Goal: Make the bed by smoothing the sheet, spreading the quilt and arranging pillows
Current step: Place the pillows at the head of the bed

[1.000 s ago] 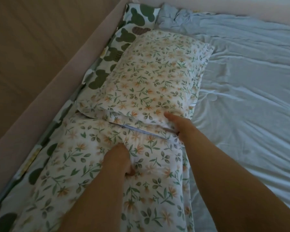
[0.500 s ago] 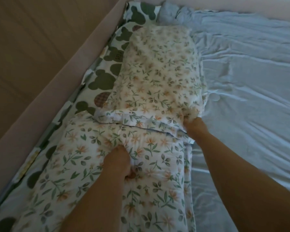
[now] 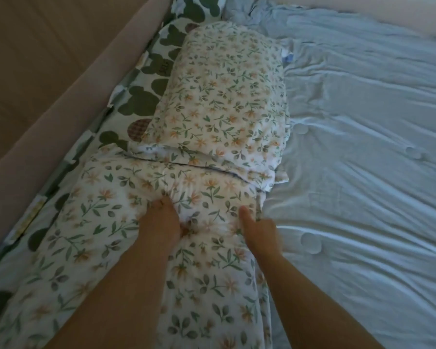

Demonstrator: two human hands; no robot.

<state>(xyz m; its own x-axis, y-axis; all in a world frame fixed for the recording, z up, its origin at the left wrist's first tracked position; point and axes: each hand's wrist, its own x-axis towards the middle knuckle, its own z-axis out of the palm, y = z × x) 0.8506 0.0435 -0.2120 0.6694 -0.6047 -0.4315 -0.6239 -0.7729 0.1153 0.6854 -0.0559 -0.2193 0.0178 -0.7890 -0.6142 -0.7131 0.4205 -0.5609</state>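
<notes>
Bedding colours and patterns
Both pillows (image 3: 227,96) are printed white with orange flowers; the sheet (image 3: 363,147) is pale blue.

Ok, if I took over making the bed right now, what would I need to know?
Left hand: grips the near floral pillow, bunching its cover.
Right hand: on that pillow's right edge, one finger straight; grip unclear, blurred.
Far floral pillow: lies in line, its near edge overlapping the near one.
Done: both pillows along the green-patterned fabric.
To do: the blue bedding is wrinkled; smooth it, probably.
</notes>
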